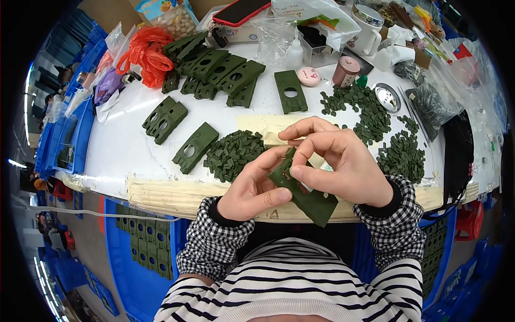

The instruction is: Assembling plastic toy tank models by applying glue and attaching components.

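Observation:
Over the table's front edge, my left hand (251, 189) grips a dark green plastic part (315, 206), a flat plate tilted downward, with the thumb lying along its side. My right hand (343, 163) bends over the same part from the right. Its thumb and forefinger are pinched together at the part's upper surface; whether a small piece sits between them is hidden. A heap of small dark green chips (234, 155) lies just beyond my left hand. Left of it rests a similar green plate with a round hole (203, 140), and another plate (164, 119) lies farther left.
Stacked green plates (236, 75) lie at the back, near a red plastic bag (147, 56). More chips (399, 155) are heaped at the right, by a round metal lid (386, 97). A white mug (366, 32) stands behind. Blue crates (139, 279) with green plates sit below the table.

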### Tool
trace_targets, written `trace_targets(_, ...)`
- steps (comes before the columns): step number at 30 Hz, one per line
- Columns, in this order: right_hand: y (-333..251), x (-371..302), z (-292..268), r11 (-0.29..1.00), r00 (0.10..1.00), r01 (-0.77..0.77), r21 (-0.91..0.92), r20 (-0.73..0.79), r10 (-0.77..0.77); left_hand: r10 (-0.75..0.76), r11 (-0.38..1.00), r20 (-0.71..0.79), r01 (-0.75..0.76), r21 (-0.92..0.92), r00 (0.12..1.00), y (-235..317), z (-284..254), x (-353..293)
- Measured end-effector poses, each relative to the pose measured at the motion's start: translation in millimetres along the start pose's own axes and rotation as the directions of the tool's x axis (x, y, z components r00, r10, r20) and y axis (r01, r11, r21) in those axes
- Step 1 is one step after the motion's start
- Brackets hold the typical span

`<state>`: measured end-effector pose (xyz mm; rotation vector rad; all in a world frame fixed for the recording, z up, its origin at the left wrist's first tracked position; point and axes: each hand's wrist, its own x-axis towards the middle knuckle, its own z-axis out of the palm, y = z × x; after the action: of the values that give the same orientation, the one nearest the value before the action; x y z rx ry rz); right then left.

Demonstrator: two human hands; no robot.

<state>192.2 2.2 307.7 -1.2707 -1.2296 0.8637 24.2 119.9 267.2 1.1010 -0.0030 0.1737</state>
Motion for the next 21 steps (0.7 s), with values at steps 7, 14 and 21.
trace_targets(7,0.1,-0.4,0.3,1.0,1.0,0.009,-0.029,0.002,-0.009,-0.006,1.0,-0.019,0.007,0.027,1.0,0.7,0.2,-1.6)
trace_targets(14,0.2,-0.8,0.2,0.998,0.999,0.034,-0.051,0.005,-0.034,-0.024,0.998,-0.023,0.025,0.06,0.999,0.9,-0.5,-1.1)
trace_targets(21,0.7,-0.9,1.5,0.995,0.999,0.048,-0.09,-0.009,-0.049,-0.015,0.994,-0.041,0.02,0.11,0.999,-3.1,-4.1,-1.9)
